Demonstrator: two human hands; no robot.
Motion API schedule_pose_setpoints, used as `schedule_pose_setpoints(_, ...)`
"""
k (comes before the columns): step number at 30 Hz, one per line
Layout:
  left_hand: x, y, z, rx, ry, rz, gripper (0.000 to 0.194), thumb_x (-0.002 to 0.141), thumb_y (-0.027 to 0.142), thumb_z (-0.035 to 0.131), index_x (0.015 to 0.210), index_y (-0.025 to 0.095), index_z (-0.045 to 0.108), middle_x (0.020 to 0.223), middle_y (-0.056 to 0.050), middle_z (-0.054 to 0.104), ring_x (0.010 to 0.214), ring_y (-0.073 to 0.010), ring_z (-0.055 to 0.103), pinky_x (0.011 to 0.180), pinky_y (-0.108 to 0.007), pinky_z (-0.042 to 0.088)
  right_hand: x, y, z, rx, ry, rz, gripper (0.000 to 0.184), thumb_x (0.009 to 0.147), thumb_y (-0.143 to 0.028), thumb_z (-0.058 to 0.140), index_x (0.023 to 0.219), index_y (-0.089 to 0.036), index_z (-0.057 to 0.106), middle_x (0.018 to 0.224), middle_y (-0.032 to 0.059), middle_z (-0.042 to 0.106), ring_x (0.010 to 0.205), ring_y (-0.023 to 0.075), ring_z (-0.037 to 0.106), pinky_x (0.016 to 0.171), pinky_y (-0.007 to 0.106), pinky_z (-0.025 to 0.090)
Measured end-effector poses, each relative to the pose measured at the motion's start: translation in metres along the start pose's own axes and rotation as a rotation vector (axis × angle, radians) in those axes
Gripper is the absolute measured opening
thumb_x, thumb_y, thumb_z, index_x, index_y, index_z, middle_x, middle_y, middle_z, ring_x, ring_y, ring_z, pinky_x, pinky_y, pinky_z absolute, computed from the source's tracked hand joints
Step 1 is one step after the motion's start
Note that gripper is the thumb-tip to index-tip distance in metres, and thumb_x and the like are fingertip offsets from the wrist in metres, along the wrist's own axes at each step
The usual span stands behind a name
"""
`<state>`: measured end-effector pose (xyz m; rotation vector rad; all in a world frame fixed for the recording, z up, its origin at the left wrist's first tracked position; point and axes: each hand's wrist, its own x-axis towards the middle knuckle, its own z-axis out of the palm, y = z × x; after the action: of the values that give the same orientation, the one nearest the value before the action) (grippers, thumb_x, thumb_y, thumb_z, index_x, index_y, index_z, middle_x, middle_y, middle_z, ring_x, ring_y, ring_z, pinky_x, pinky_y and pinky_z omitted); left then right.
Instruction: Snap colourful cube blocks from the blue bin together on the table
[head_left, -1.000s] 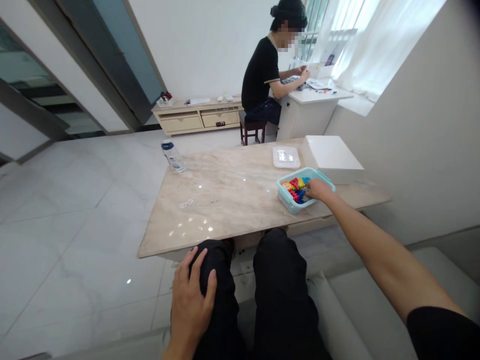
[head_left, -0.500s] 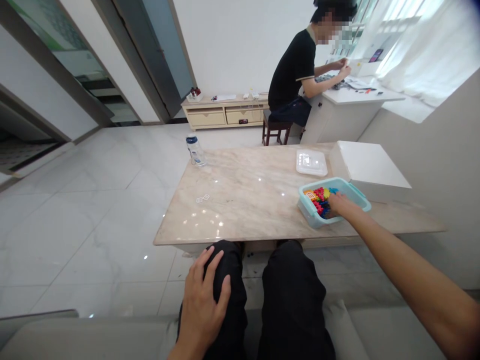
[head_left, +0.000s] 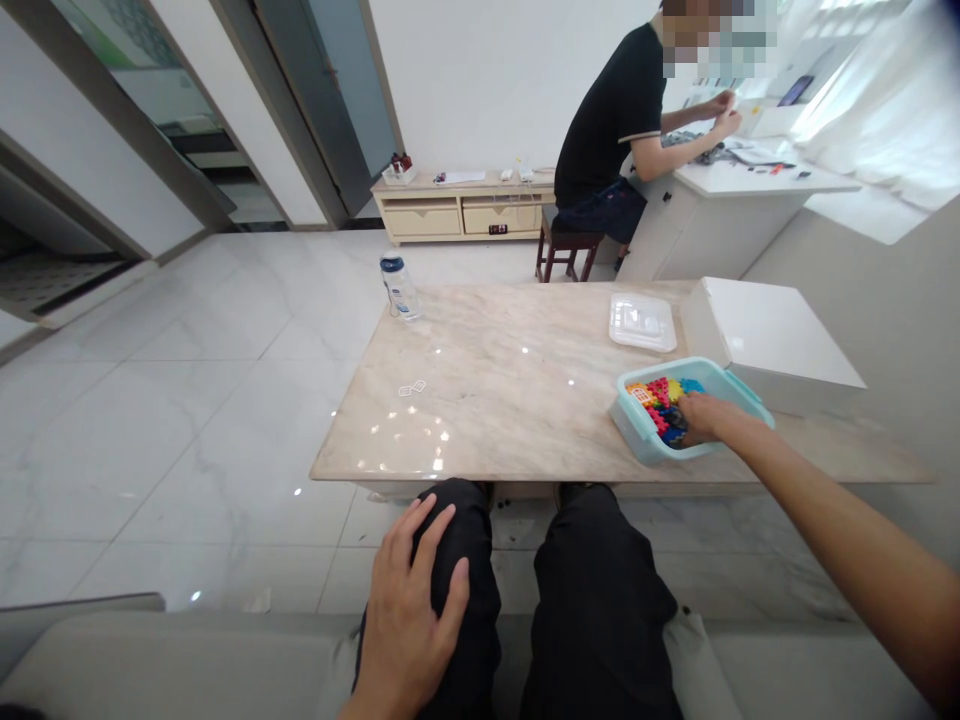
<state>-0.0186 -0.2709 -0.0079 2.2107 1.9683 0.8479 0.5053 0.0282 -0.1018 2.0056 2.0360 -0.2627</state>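
Observation:
My left hand rests on my left knee, its fingers spread and nothing in it. My right hand reaches into a light blue plastic bin near the table's front edge. Colourful plastic building pieces, in red, yellow, orange and blue, lie in the bin around my right fingertips. Those fingertips are down among the pieces, so whether they grip one is hidden. Two small white square outlines lie on the left part of the marble table.
Behind the bin are a clear plastic lid and a large white box. A water bottle stands at the table's far left corner. Beyond, a person in a black shirt sits on a stool, working at a white desk.
The view has shifted slightly, so the table's right-hand things appear further right. My right hand stays in the bin, a little changed in pose. My left hand stays on the knee.

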Motion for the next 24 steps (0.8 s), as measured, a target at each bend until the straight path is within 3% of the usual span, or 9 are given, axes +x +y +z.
schedule_pose_setpoints(4,0.000,0.001,0.000,-0.001,0.000,-0.008,0.055,0.105,0.031,0.062,0.159,0.032,0.054,0.162,-0.012,0.056,0.148,-0.0359,0.057,0.122,-0.060,0.050,0.002,0.001,-0.001,-0.029,-0.092,-0.043,0.039,0.051,-0.032,0.101,0.078,-0.021,0.075,0.097,0.0180,0.079,0.112,0.0463,0.075,0.095,0.050,0.060)
schedule_pose_setpoints(10,0.001,0.000,0.000,-0.010,0.003,-0.007,0.055,0.105,0.032,0.061,0.159,0.032,0.054,0.162,-0.012,0.056,0.147,-0.0360,0.057,0.121,-0.059,0.051,0.000,0.004,-0.006,-0.048,-0.127,-0.062,0.056,0.058,-0.035,0.100,0.108,-0.018,0.080,0.110,0.0231,0.081,0.104,0.0441,0.077,0.085,0.048,0.060)
schedule_pose_setpoints(14,0.003,-0.001,0.001,-0.011,-0.002,-0.004,0.055,0.105,0.033,0.061,0.160,0.032,0.053,0.162,-0.013,0.056,0.148,-0.0366,0.056,0.121,-0.061,0.051,-0.005,0.001,-0.009,-0.018,-0.178,-0.101,0.052,0.060,-0.035,0.098,0.107,-0.019,0.081,0.103,0.0168,0.082,0.097,0.0391,0.078,0.085,0.045,0.060)
schedule_pose_setpoints(20,0.004,0.001,0.000,-0.026,-0.007,0.001,0.055,0.105,0.032,0.061,0.160,0.032,0.052,0.162,-0.013,0.055,0.149,-0.0372,0.055,0.122,-0.061,0.050,-0.004,0.003,-0.028,-0.064,-0.186,-0.113,0.038,0.069,-0.018,0.089,0.107,-0.019,0.084,0.106,0.0193,0.082,0.103,0.0387,0.079,0.096,0.048,0.059)
schedule_pose_setpoints(24,0.005,-0.001,0.001,-0.015,0.008,0.003,0.054,0.105,0.032,0.061,0.159,0.032,0.053,0.162,-0.013,0.056,0.149,-0.0371,0.055,0.122,-0.061,0.049,-0.011,0.013,-0.045,-0.021,-0.139,-0.123,0.039,0.073,-0.010,0.082,0.109,-0.022,0.086,0.107,0.0158,0.084,0.105,0.0381,0.079,0.099,0.048,0.059)
